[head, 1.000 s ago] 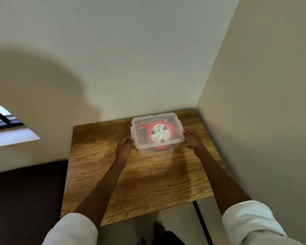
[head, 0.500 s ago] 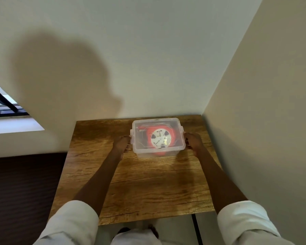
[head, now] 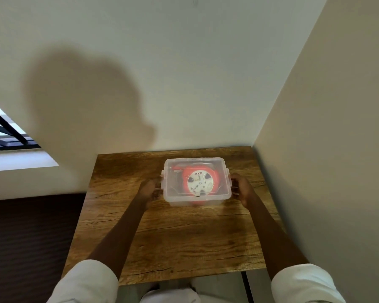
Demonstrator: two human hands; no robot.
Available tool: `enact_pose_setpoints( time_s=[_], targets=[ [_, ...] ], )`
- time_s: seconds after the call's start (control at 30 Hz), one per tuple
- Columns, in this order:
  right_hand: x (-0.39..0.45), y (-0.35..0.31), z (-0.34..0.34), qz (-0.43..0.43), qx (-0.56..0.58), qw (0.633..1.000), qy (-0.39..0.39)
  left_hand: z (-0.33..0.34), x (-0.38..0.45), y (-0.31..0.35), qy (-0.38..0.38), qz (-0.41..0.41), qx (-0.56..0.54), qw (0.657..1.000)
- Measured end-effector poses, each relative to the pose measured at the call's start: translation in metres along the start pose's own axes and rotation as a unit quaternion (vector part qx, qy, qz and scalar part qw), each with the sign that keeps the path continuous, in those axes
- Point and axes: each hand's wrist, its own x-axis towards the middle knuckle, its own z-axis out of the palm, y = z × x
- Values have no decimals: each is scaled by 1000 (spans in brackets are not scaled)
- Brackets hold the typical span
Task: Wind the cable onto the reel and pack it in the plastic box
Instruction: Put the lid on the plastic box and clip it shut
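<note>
A clear plastic box (head: 173, 193) with its lid on stands toward the back of the wooden table (head: 184, 241). Through the lid I see the reel (head: 200, 182), white at its hub with orange cable wound around it. My left hand (head: 149, 190) grips the latch on the box's left side. My right hand (head: 242, 189) grips the latch on the right side. The fingertips of both hands are hidden against the box's sides.
The table sits in a corner, with a wall (head: 184, 84) behind it and another wall (head: 326, 149) close on the right. A window sill (head: 20, 162) lies to the left. Dark floor (head: 26, 237) is left of the table.
The camera has tilted up and the box sits lower in view. Both hands stay at the box's side latches, and the box has hardly moved on the table.
</note>
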Motion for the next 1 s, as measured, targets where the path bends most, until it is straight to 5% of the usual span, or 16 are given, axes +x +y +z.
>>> enact_pose_setpoints(
  time_s=[0.17, 0.5, 0.63, 1.0],
  targets=[
    [-7, 10, 2, 14, 84, 995, -47, -3, 2, -2, -96, -28, -150, 984],
    [-9, 18, 4, -8, 158, 987, -2, 0, -14, -10, -23, 33, -244, 969],
    [-17, 20, 16, -60, 161, 985, 25, 14, -34, -25, -9, 148, -116, 982],
    [-28, 33, 29, -123, 90, 988, 4, 33, -43, -41, 21, 163, -33, 986]
  ],
)
